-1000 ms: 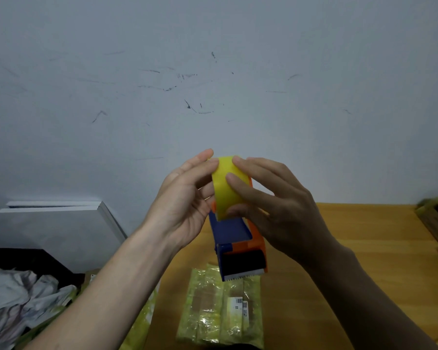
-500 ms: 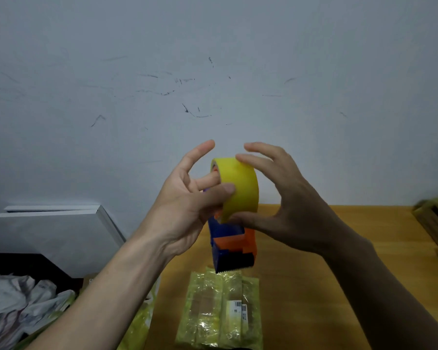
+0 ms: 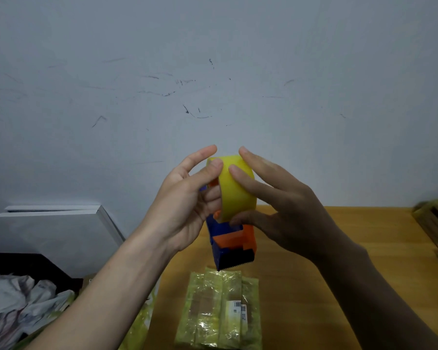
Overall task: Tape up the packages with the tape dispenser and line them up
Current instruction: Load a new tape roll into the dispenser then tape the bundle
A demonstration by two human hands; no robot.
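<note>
Yellow tape roll point(image 3: 237, 189) sits on the blue and orange tape dispenser point(image 3: 232, 245), which you hold up in the air in front of the wall point(image 3: 213, 59), above the wooden table point(image 3: 326, 261). Your left hand point(image 3: 185, 203) grips the roll's near side, fingers curled round its edge; your right hand point(image 3: 281, 208) pinches its face between thumb and fingertips. You seem to be hunting for the loose tape end, so no taping has begun. One wrapped package point(image 3: 219, 311) lies flat on the table right below the dispenser. Next, you probably need to peel the end free and draw it down to the toothed blade.
</note>
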